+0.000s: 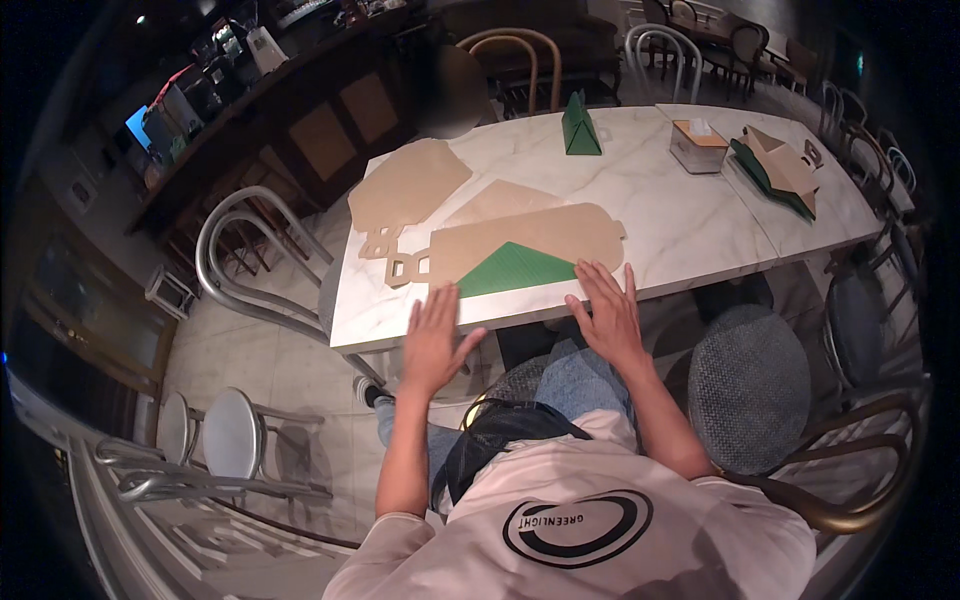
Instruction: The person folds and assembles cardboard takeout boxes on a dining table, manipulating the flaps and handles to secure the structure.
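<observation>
A brown die-cut cardboard sheet point(535, 228) lies flat near the table's front edge, with cut-out tabs at its left end. Over its near side rests a green triangular flap point(520, 268), its long edge along the table's front edge. My left hand point(435, 335) is at the flap's left corner, fingers stretched out and thumb spread. At the right corner, my right hand point(607, 312) has its fingertips on or close to the flap, fingers extended and thumb apart. Neither hand grips anything. Whether the flap and the brown sheet are one piece I cannot tell.
More brown cardboard sheets point(410, 185) lie at the table's left end. Farther back stand a green folded triangular box point(580, 128) and a tissue holder point(697, 150). A partly folded green-and-brown box point(780, 172) lies at right. Chairs point(750, 390) surround the marble-patterned table point(680, 235).
</observation>
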A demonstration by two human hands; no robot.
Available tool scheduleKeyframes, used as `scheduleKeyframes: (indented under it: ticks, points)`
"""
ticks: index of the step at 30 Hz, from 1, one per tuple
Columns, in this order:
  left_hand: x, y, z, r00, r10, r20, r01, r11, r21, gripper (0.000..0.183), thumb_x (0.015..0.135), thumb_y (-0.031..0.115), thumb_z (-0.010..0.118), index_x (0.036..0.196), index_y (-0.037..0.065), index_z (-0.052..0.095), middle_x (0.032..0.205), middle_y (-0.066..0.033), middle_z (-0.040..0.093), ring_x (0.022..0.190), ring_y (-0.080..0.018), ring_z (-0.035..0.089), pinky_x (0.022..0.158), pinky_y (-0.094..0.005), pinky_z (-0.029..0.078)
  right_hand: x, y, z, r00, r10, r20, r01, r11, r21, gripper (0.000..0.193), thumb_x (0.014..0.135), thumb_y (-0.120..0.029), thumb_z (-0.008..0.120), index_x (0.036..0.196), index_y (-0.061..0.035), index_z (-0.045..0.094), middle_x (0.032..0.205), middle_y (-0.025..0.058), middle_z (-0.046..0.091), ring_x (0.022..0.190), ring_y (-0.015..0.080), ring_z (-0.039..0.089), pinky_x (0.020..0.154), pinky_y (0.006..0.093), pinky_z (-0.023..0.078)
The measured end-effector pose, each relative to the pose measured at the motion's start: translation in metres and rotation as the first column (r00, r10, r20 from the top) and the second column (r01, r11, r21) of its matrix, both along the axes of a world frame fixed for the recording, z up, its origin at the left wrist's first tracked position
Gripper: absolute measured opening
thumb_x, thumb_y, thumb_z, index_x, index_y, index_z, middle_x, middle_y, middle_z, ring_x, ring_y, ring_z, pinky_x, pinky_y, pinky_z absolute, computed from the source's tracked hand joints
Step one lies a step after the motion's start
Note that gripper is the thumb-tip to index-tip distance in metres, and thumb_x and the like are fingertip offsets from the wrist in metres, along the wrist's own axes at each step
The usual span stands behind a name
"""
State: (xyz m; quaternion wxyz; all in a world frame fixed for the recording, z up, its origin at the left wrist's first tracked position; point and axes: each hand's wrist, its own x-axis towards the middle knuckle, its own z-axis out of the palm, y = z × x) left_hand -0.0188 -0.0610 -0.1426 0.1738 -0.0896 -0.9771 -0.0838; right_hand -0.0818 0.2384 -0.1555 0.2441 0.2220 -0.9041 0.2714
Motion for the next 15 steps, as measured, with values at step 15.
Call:
scheduleKeyframes:
  ticks: [15]
  points:
    - [0.006,-0.004,-0.007,1.0,0.017,-0.002,-0.017,0.995,-0.097,0.088,0.092,0.044,0.069,0.159,0.0,0.033,0.166,-0.015,0.034,0.155,-0.033,0.028,0.126,-0.0531,0.017,0.017,-0.127,0.002,0.97,0.214,0.12,-0.24,0.923,0.3,0.069,0.105,-0.051,0.045,0.15,0.0017,0.048,0.158,0.0158,0.047,0.152,0.025,0.036,0.129,0.0545,0.005]
